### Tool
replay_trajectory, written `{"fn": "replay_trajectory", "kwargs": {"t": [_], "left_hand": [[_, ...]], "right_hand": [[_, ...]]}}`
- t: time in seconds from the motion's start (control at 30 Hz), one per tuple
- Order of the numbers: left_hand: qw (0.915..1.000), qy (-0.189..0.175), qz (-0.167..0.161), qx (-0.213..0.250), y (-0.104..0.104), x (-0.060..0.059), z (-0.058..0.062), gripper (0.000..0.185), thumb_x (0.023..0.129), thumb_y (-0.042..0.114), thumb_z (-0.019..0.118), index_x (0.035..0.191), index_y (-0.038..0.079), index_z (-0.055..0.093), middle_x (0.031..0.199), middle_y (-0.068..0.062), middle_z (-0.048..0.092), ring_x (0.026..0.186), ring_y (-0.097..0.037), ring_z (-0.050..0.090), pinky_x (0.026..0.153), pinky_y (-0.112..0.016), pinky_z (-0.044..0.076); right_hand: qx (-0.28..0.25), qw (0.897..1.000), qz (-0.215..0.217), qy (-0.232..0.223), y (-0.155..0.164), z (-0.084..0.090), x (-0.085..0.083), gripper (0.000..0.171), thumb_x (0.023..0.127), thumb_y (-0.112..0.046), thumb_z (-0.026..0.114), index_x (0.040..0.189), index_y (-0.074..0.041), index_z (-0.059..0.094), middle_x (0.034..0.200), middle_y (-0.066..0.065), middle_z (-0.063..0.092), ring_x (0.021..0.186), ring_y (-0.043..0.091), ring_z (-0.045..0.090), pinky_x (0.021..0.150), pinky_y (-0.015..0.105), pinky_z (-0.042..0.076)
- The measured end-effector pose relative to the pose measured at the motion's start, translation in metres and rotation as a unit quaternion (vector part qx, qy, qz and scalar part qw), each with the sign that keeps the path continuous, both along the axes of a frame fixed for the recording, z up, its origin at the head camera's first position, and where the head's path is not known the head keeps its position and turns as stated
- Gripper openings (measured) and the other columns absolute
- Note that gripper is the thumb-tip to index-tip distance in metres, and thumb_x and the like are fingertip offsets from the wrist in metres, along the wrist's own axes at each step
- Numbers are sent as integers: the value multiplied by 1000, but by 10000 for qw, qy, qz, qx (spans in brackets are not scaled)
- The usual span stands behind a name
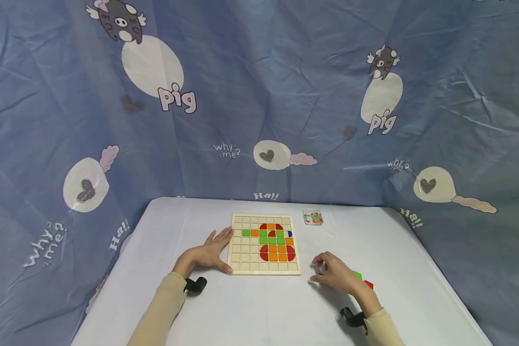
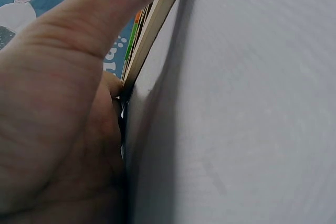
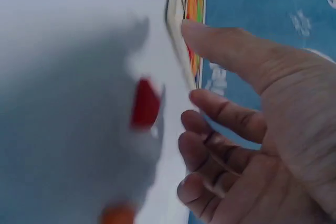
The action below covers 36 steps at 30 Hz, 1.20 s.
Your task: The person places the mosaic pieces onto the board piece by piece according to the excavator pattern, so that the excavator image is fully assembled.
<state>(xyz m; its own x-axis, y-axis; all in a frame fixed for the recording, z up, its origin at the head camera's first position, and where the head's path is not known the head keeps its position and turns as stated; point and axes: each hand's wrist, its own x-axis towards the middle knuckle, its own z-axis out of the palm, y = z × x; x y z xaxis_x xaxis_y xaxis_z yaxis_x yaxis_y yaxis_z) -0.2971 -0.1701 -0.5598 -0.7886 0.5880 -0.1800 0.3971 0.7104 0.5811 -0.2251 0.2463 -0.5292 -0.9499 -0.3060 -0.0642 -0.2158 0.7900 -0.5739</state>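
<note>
Bracing the wooden grid board (image 1: 265,245) is the left hand (image 1: 209,253): fingers straight and spread, flat on the bench (image 1: 259,307), fingertips and thumb touching the board's left edge; left wrist view confirms the thumb lying along that edge, no grip. Right hand (image 1: 335,273) sits just off the board's near-right corner, fingers loosely curled, thumb out; head view doesn't show anything pinched, and right wrist view shows bare curled fingers (image 3: 210,145) with nothing between them, so holding nothing as far as I can tell. Board lies between the two hands, slightly ahead of both, roughly square, so no real long axis; edges run parallel to the bench edge. Coloured tiles fill its centre and right columns (red, orange, green, one small blue at the right edge); left columns and the near row are vacant cells. Loose pieces (image 1: 363,280), green and red, lie on the bench just behind and outboard of the right hand, touching or nearly touching the wrist; right hand is clearly the nearer one. Small card (image 1: 313,217) lies beyond the board's far-right corner, well apart from both hands. Open bench in front of the board and to the right of the right hand; bench edge well off.
</note>
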Motion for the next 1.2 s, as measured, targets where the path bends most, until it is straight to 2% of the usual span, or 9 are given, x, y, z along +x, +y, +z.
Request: {"fn": "replay_trajectory", "kwargs": {"t": [0.1,0.2,0.43,0.6,0.8,0.87,1.0,1.2], "left_hand": [[10000,3,-3,-72,1,0,-1,132,64,59,81,154,1,4,163,-12,-5,151,-29,-5,121,-52,-10],[10000,26,25,-54,1,0,-1,133,64,60,81,154,1,4,163,-12,-4,151,-29,-4,121,-53,-10],[10000,50,20,17,-1,1,0,132,65,57,82,154,1,4,163,-14,-4,151,-30,-5,120,-54,-9],[10000,-25,-15,27,0,0,1,131,65,56,82,154,0,3,163,-14,-5,151,-31,-5,120,-54,-10],[10000,19,34,-22,0,-1,0,132,64,58,82,154,2,4,163,-13,-5,151,-30,-5,120,-52,-11],[10000,19,24,0,0,-1,0,132,64,57,82,154,1,3,163,-14,-5,151,-30,-5,120,-53,-11],[10000,-16,-26,75,0,-2,-1,132,64,55,83,154,-1,3,163,-15,-5,151,-32,-5,120,-55,-11],[10000,34,-48,5,-1,-3,-4,133,64,57,82,154,0,2,163,-14,-6,151,-32,-5,120,-54,-11]], "right_hand": [[168,9986,-425,-254,16,-6,13,39,73,-28,85,102,-14,63,93,-3,57,81,11,50,64,22,44],[199,9966,-714,-364,23,-11,20,34,74,-25,84,99,-15,63,89,-6,59,80,9,51,64,21,46],[212,9947,-986,-199,15,-17,19,29,76,-25,82,93,-13,63,79,-6,58,73,9,51,59,21,46],[251,9959,-858,-161,13,-17,15,22,79,-17,80,93,-13,64,81,-6,59,72,7,52,58,21,46],[128,9995,-64,275,17,-17,11,18,83,-7,74,95,-18,70,90,-9,59,76,5,50,62,19,45],[70,9995,50,299,18,-17,10,20,82,-5,74,97,-18,70,92,-8,60,77,5,50,63,19,45],[46,9996,-185,207,20,-17,10,23,81,-5,75,100,-17,69,94,-8,60,80,6,51,65,19,46],[97,9980,-572,252,20,-19,12,21,79,-7,78,93,-20,70,88,-11,58,78,5,52,64,18,47]]}}
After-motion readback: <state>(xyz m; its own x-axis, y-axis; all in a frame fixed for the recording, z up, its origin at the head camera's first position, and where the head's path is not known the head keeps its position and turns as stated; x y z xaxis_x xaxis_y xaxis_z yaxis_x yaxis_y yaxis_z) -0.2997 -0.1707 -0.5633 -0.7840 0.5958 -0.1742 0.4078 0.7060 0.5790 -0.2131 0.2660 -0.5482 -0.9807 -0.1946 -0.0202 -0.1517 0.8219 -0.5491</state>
